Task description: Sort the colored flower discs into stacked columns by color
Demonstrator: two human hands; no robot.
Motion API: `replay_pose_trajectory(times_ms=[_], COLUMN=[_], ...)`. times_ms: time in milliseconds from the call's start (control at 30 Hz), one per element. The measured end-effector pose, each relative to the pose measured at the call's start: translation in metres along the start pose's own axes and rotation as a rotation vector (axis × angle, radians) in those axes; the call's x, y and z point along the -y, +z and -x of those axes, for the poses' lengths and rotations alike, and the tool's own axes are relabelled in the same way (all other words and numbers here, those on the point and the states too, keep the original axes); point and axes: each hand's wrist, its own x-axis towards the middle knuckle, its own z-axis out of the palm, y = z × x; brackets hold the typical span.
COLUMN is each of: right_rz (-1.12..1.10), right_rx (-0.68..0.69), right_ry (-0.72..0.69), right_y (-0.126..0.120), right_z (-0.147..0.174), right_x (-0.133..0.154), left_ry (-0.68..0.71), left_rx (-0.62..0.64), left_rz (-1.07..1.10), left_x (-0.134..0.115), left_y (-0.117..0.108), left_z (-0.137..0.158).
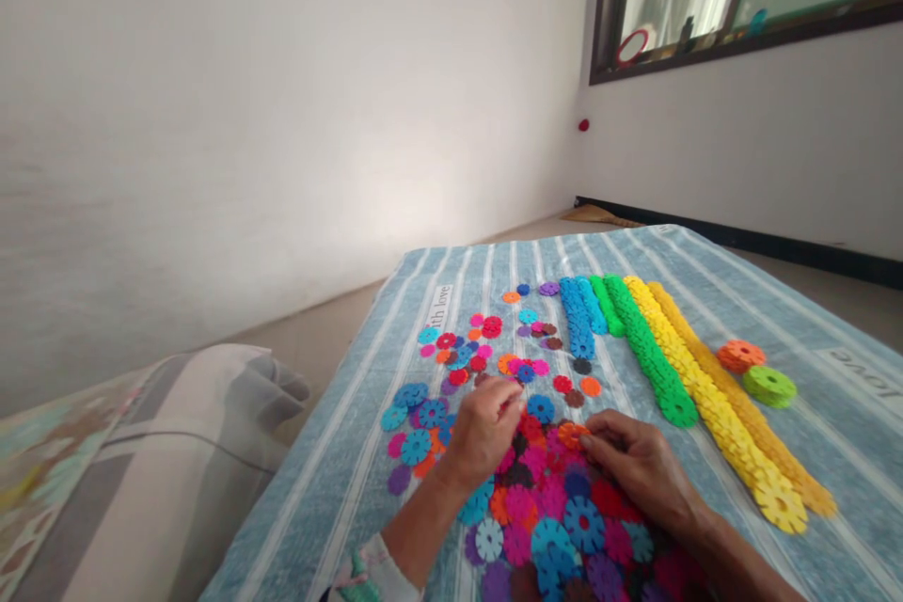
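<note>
A heap of notched plastic snowflake discs [554, 541] in mixed colours lies in front of me on a striped blue cloth. My right hand [639, 466] pinches an orange disc [573, 435] by its edge at the heap's upper right. Over the heap's upper left, my left hand [485, 428] has its fingers curled together. Whatever they hold, if anything, is hidden. To the right lie overlapping rows of discs sorted by colour: a blue row [577, 320], a green row [645, 353], a yellow row [720, 409] and a darker yellow row [748, 404].
An orange stack [742, 356] and a lime green stack [768, 386] sit right of the rows. Loose discs [462, 356] are scattered beyond the heap. Left of the striped cloth [339, 489] lies a grey and beige fabric [190, 451]. A white wall [282, 113] rises behind.
</note>
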Motion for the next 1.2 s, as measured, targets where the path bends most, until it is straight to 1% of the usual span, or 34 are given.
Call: replay_pose_trajectory(times_ms=[67, 133, 233, 367, 500, 633, 733, 867, 967, 1067, 1200], right_rz=[-0.015, -0.037, -0.052, -0.029, -0.009, -0.006, 0.009, 0.020, 0.021, 0.012, 0.012], right_rx=[-0.010, -0.007, 0.009, 0.015, 0.025, 0.036, 0.037, 0.039, 0.038, 0.042, 0.049], right_ry=[0.022, 0.033, 0.039, 0.035, 0.036, 0.035, 0.031, 0.020, 0.016, 0.012, 0.005], right_y=[-0.001, -0.002, -0.002, -0.002, -0.001, -0.001, -0.001, -0.001, -0.001, 0.000, 0.000], right_z=[-0.001, -0.001, -0.002, -0.001, -0.002, -0.002, -0.002, -0.001, -0.002, -0.003, -0.004], right_x=[0.000, 0.000, 0.000, 0.001, 0.000, -0.003, -0.004, -0.002, -0.002, -0.004, -0.005], left_ry=[-0.120, -0.216, -0.317, -0.374, -0.374, -0.355, -0.395, -0.474, -0.496, -0.501, -0.468], left_rx=[0.067, 0.194, 0.328, 0.476, 0.558, 0.581, 0.580, 0.565, 0.559, 0.550, 0.508], left_rz=[-0.154, -0.279, -0.358, -0.335, -0.333, -0.287, -0.213, -0.015, 0.112, 0.158, 0.140], left_x=[0.016, 0.030, 0.043, 0.045, 0.038, 0.034, 0.037, 0.044, 0.050, 0.052, 0.052], left_y=[-0.017, -0.033, -0.051, -0.057, -0.055, -0.054, -0.052, -0.049, -0.048, -0.049, -0.052], left_z=[-0.008, -0.014, -0.016, -0.014, -0.015, -0.015, -0.013, -0.009, -0.009, -0.010, -0.012])
